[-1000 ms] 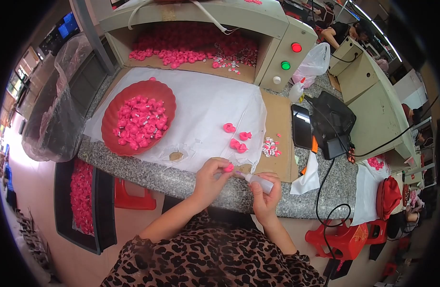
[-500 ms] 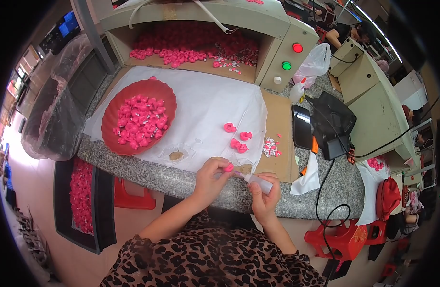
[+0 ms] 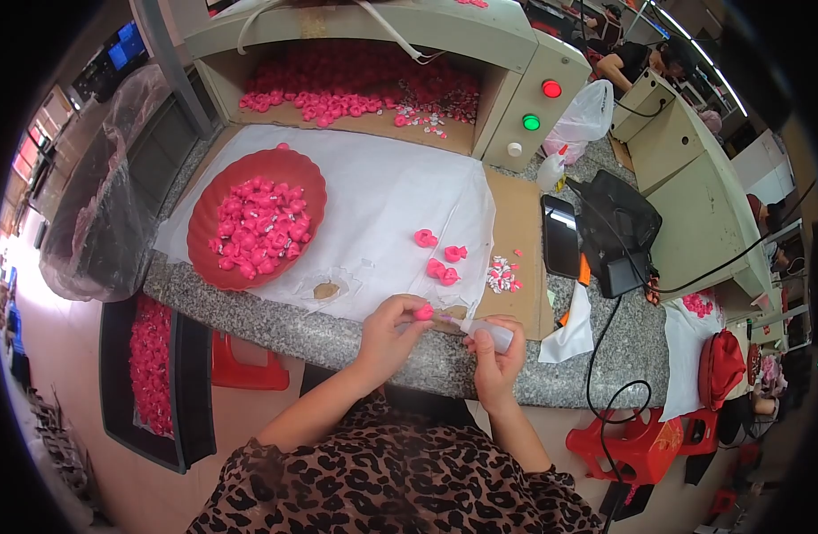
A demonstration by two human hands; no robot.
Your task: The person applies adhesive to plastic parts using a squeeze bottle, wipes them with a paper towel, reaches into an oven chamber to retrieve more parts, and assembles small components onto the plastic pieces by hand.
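Observation:
My left hand (image 3: 385,340) pinches a small pink moulded piece (image 3: 423,312) between thumb and fingertips, over the table's front edge. In my right hand (image 3: 498,372) is a small translucent squeeze bottle (image 3: 491,334) with a thin nozzle, aimed left at that piece. A small gap seems to separate nozzle and piece. Beyond my hands, several similar pink pieces (image 3: 455,254) lie on the white sheet (image 3: 373,191). Tiny white and pink bits (image 3: 502,276) are heaped on the cardboard to their right. A red scalloped bowl (image 3: 206,200) at the left holds many pink pieces.
A machine housing (image 3: 507,116) with buttons stands at the back, pink pieces heaped inside. On the right lie a phone (image 3: 561,236), a black bag (image 3: 618,222) and a cable. A dark crate (image 3: 200,392) and red stools (image 3: 627,445) stand below. Another person (image 3: 640,64) sits at far right.
My right hand has drawn the bottle slightly to the right, away from the pink piece, and tilted it a little. My left hand stays nearly in place, still pinching the piece.

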